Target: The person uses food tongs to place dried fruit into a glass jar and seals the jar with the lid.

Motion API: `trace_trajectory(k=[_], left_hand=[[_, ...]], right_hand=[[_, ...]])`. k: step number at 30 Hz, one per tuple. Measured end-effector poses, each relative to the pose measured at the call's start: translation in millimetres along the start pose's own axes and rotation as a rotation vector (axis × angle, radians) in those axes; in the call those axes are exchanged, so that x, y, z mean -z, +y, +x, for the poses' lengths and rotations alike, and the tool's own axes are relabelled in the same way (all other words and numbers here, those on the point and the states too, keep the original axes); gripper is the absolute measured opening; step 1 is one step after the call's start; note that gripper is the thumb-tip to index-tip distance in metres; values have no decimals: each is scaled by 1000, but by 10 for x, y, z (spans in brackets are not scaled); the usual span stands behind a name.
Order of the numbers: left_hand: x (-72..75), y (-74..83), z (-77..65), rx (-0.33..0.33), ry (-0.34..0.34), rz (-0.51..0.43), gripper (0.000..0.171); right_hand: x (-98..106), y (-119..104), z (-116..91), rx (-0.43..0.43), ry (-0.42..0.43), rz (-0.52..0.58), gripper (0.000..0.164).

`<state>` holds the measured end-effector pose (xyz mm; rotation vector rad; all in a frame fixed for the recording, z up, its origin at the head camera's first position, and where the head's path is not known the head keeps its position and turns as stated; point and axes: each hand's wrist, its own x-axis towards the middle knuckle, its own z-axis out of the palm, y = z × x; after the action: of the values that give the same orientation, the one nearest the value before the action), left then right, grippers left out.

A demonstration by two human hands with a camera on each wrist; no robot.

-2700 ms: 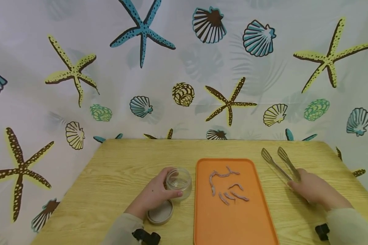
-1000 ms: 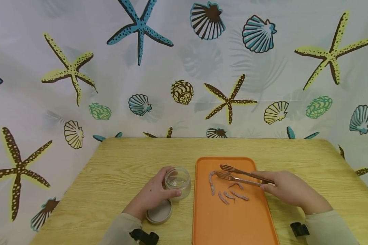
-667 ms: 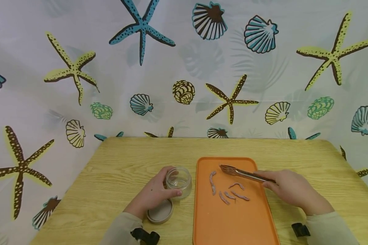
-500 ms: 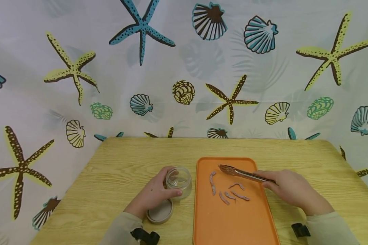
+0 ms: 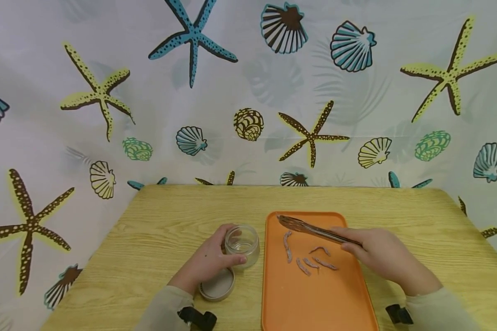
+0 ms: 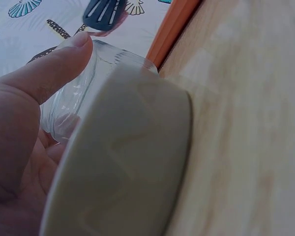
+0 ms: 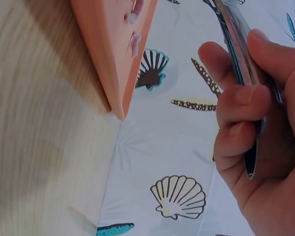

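My left hand (image 5: 209,261) grips a small clear glass jar (image 5: 242,236) standing uncovered on the table, thumb against its near side. No contents show inside it. My right hand (image 5: 383,255) holds metal tongs (image 5: 310,228) with slotted heads, their arms squeezed together over the far left corner of an orange tray (image 5: 310,303). A bit of a pinkish strip (image 6: 117,24) shows at the tongs' head in the left wrist view. Several more pinkish-grey strips (image 5: 288,248) lie on the tray below.
A round lid (image 5: 217,286) lies on the wooden table (image 5: 170,207), just in front of the jar and beside my left wrist. The tray's raised rim stands between the jar and my right hand. A curtain (image 5: 215,105) printed with starfish and shells hangs behind the table.
My right hand has brought the tongs from right of the tray over it, closed them at the far strip, and moved them up and left. That strip has left its place. The left hand stays put.
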<state>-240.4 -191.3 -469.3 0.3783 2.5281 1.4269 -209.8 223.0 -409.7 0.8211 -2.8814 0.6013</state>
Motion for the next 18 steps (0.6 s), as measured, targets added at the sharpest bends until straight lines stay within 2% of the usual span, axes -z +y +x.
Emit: trace_trajectory(k=[18], left_hand=[[-12, 8, -1, -17, 12, 8, 89]], right_hand=[[-23, -480, 272, 167, 50, 14, 43]])
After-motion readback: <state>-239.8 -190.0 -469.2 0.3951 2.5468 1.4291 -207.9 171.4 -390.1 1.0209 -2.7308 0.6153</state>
